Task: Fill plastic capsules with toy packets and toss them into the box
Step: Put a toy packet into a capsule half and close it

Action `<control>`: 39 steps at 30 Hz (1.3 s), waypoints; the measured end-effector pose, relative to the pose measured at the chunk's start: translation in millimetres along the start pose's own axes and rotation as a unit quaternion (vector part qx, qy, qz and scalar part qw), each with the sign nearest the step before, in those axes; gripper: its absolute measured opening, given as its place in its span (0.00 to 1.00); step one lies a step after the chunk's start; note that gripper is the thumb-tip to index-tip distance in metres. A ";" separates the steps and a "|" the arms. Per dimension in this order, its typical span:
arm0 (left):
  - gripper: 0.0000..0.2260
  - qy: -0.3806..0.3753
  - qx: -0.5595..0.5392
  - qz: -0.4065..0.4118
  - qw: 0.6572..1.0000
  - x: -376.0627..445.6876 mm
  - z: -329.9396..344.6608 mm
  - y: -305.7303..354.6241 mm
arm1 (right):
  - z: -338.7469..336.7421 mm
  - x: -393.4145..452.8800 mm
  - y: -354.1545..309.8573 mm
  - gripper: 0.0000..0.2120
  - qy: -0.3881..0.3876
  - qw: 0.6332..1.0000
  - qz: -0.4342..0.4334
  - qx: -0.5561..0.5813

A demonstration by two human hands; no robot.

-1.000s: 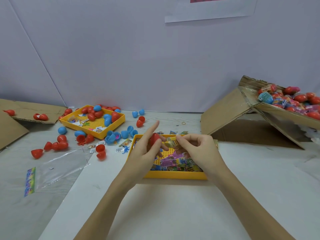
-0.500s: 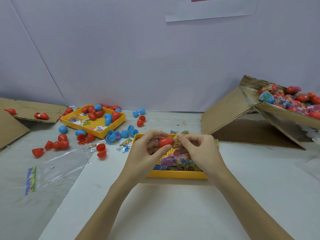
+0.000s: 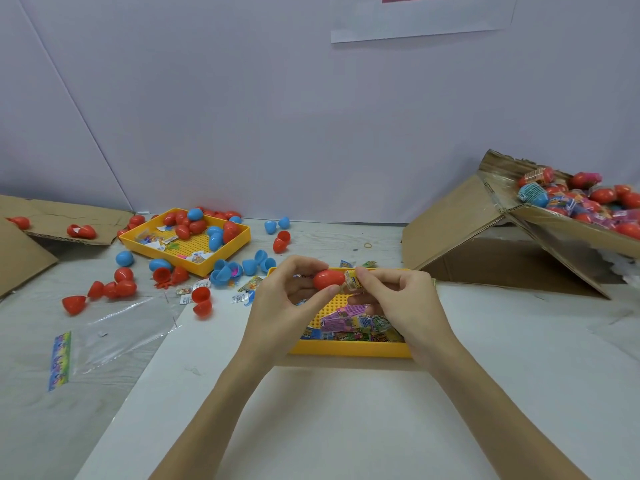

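1. The left hand [image 3: 287,299] pinches a red capsule half [image 3: 329,279] between thumb and fingertips. Its long axis lies sideways, with the open end turned toward the right hand [image 3: 398,299].
2. The right hand grips a small rolled toy packet [image 3: 354,280] in its fingertips, touching the mouth of the capsule half. The packet lines up with the capsule's long axis, so the coming push probably runs leftward, straight in.
3. Both hands meet above the far edge of a yellow tray [image 3: 349,349] that holds more bright packets just below the palms.
4. The cardboard box [image 3: 568,226] sits tilted to the right of and beyond the right hand, well apart, already holding many filled capsules. The right hand is nearer for the toss.
5. Left of and beyond the left hand, a second yellow tray [image 3: 239,242] and loose red and blue capsule halves [image 3: 201,301] are scattered across the pale surface [image 3: 346,410], along with a clear plastic bag [image 3: 117,336].
6. A plain pale wall [image 3: 277,116] rises behind everything, a paper sheet [image 3: 422,22] fixed high up.
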State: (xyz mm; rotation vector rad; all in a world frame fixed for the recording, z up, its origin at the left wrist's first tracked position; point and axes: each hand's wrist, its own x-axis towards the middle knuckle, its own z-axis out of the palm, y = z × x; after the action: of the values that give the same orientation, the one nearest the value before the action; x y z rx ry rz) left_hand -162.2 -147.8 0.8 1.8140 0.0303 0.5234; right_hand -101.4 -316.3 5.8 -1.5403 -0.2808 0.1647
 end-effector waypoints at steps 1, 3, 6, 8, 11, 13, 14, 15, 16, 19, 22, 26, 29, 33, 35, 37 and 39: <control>0.15 -0.003 -0.003 -0.002 1.000 -0.1 0.1 0.3 | -0.1 0.0 -0.3 0.09 0.000 1.000 -0.002 -0.003; 0.15 -0.010 -0.004 -0.003 1.000 -0.6 1.1 0.7 | 0.5 0.0 -0.2 0.09 -0.003 1.000 -0.009 -0.014; 0.15 -0.009 -0.002 -0.006 1.000 -0.2 1.1 -0.7 | 1.1 0.1 1.9 0.10 -0.003 0.999 -0.011 -0.034; 0.15 -0.012 -0.008 -0.005 1.000 0.3 0.4 -1.5 | 1.1 0.6 3.4 0.11 -0.005 0.999 -0.014 -0.053; 0.13 -0.024 -0.043 -0.005 0.999 -0.9 1.5 0.0 | 2.0 0.2 5.0 0.12 -0.010 0.996 -0.033 -0.083; 0.09 -0.016 -0.062 -0.010 0.998 -1.9 2.8 1.2 | 2.5 -0.4 5.0 0.10 -0.025 0.996 -0.041 -0.070; 0.07 -0.007 -0.062 -0.012 0.998 -1.8 2.7 1.2 | 2.5 -0.6 4.9 0.09 -0.033 0.997 -0.040 -0.059; 0.07 0.001 -0.059 -0.012 0.998 -1.5 2.5 0.9 | 2.6 -0.4 4.7 0.09 -0.038 0.998 -0.034 -0.048; 0.10 0.004 -0.061 -0.014 0.998 -0.9 2.5 0.7 | 2.5 -0.5 4.6 0.09 -0.041 0.998 -0.028 -0.034; 0.22 0.009 -0.119 -0.061 0.991 -0.2 3.7 0.2 | 3.0 -0.7 3.6 0.09 -0.044 0.999 -0.011 0.004; 0.18 0.005 -0.113 -0.078 0.991 0.3 3.0 -0.1 | 3.8 -1.5 2.8 0.08 -0.039 0.999 -0.013 0.027; 0.12 0.000 -0.090 -0.039 0.995 0.4 -1.4 1.9 | 5.9 -2.0 1.6 0.07 -0.020 0.998 -0.016 0.054; 0.13 -0.002 -0.093 -0.030 0.995 -0.7 -1.1 3.0 | 7.9 -2.0 0.9 0.07 -0.004 0.998 -0.017 0.068; 0.14 -0.003 -0.087 -0.029 0.996 -0.1 0.3 3.0 | 8.6 -2.7 1.7 0.09 0.004 0.997 -0.007 0.077; 0.14 -0.013 -0.089 -0.020 0.996 -0.5 0.2 3.0 | 9.2 -3.0 2.1 0.10 0.003 0.996 0.000 0.087; 0.14 -0.024 -0.085 -0.009 0.996 -1.3 -0.4 3.1 | 10.0 -3.4 2.6 0.11 0.006 0.996 0.006 0.094; 0.14 -0.031 -0.070 0.004 0.997 -1.2 -0.8 3.0 | 10.7 -3.7 3.7 0.11 0.012 0.996 0.008 0.093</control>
State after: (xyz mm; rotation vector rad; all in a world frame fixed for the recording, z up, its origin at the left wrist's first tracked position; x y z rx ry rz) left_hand -164.2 -148.4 3.3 1.6928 -0.0552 0.4632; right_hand -107.7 -306.9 1.9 -1.3591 -0.2270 0.1798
